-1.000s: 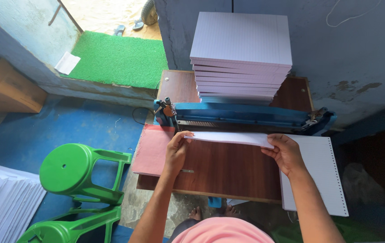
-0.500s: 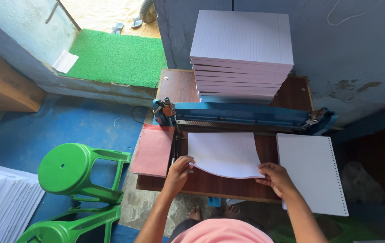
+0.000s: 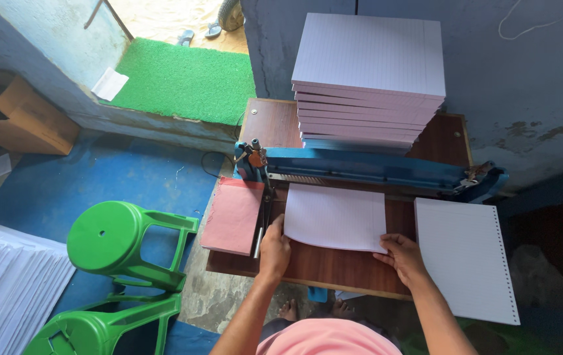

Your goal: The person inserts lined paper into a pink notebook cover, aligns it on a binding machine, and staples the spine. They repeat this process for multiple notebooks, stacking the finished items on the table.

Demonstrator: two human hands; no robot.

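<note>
The tabletop carries the blue punch; just before it lies the sheet, long axis left-right. The left hand pinches its left corner, the right hand its right.

wooden table | blue punching machine | paper stack | loose sheets

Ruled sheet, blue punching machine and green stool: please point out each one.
Ruled sheet (image 3: 334, 217), head view, middle of the page.
Blue punching machine (image 3: 367, 167), head view, middle of its long bar.
Green stool (image 3: 102, 235), head view, round seat top.
</note>
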